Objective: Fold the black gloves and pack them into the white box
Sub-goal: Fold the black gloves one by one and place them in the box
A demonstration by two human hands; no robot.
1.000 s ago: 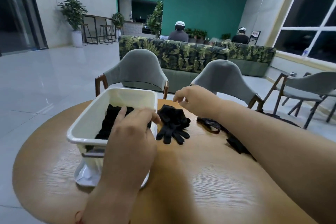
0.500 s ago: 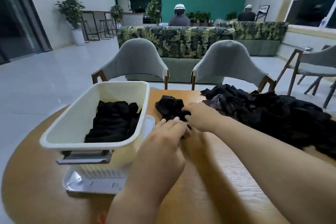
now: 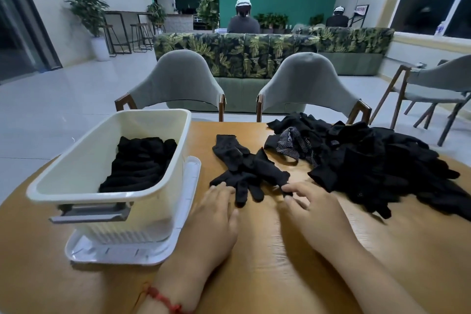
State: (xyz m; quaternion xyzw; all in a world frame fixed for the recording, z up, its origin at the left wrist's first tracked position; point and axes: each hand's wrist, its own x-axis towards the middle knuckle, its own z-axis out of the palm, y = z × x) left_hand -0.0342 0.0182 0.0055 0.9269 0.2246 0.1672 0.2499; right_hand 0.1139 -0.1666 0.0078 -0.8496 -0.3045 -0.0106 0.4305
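The pair of gloves (image 3: 244, 168) I am working on lies crossed on the worktop (image 3: 280, 262), between the white box (image 3: 109, 195) and the loose pile (image 3: 369, 160). My left hand (image 3: 216, 211) rests flat, with straight fingers on the glove fingers nearest the box. My right hand (image 3: 313, 209) touches the near tip on the other side with loosely bent fingers. It is too blurred for me to tell whether it pinches.

To fold well, I should first pull the two gloves straight, one over the other with fingers matched. Then I smooth them flat and fold them tidily to match the folded gloves (image 3: 142, 160) along the box's right side.

I see no label on the box or gloves. The far sign (image 3: 362, 9) is too small to read.
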